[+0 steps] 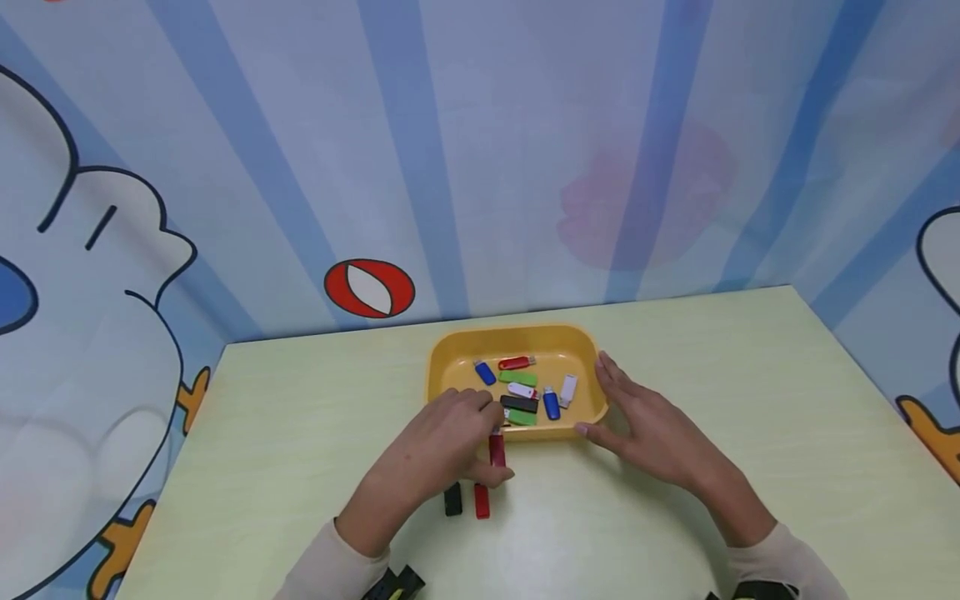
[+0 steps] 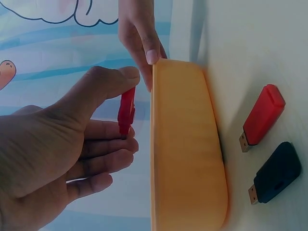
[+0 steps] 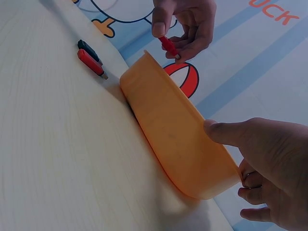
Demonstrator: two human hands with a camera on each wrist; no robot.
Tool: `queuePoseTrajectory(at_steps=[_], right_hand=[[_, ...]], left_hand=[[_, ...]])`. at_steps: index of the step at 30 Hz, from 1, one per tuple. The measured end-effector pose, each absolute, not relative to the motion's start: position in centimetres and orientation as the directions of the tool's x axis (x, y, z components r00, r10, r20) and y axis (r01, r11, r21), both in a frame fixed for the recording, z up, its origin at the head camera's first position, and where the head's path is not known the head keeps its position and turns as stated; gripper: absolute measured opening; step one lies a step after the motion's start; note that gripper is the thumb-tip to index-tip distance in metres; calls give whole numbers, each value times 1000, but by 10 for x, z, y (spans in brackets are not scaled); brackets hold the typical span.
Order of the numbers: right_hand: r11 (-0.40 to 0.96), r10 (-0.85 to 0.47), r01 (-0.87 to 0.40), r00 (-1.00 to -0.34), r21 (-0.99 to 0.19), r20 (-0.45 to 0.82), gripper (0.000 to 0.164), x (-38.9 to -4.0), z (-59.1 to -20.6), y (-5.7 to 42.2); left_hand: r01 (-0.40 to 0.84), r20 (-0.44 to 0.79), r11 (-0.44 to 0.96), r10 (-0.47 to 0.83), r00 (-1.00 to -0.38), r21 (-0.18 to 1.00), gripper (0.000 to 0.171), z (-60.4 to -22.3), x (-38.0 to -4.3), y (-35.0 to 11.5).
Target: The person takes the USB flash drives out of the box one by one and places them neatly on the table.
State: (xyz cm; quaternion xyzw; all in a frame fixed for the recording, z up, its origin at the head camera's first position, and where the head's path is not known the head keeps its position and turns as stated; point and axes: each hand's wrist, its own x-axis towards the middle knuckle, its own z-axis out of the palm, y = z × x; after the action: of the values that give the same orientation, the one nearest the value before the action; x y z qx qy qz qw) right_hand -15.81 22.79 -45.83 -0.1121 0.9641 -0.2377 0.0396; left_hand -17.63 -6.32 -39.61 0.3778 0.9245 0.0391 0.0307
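Observation:
Thumb and fingertips of my left hand point(image 1: 442, 437) pinch a red USB flash drive point(image 2: 126, 110), held upright over the near left edge of the yellow tray point(image 1: 517, 330). At the tray's near right corner, my right hand point(image 1: 648, 433) grips the wall, thumb on the front side and fingers along the right side. Inside the tray lie several USB drives, among them a red one point(image 1: 516, 362), a blue one point(image 1: 551, 403), a white one point(image 1: 567, 390) and a black one point(image 1: 519, 404). My left hand partly covers the tray's near left corner.
On the table point(image 1: 300, 483) in front of the tray, a black USB drive point(image 1: 453, 500) and a red USB drive point(image 2: 264, 115) lie side by side below my left hand. A printed cartoon backdrop point(image 1: 510, 167) rises behind the table's far edge.

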Motion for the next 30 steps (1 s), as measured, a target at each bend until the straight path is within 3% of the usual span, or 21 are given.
queuePoseTrajectory(at_steps=[30], right_hand=[[858,-233,-195,-972,-475,-20,100,-158,-458,228]], left_hand=[[689,-138,720,693,-707,86,55,-421,-164,-61]])
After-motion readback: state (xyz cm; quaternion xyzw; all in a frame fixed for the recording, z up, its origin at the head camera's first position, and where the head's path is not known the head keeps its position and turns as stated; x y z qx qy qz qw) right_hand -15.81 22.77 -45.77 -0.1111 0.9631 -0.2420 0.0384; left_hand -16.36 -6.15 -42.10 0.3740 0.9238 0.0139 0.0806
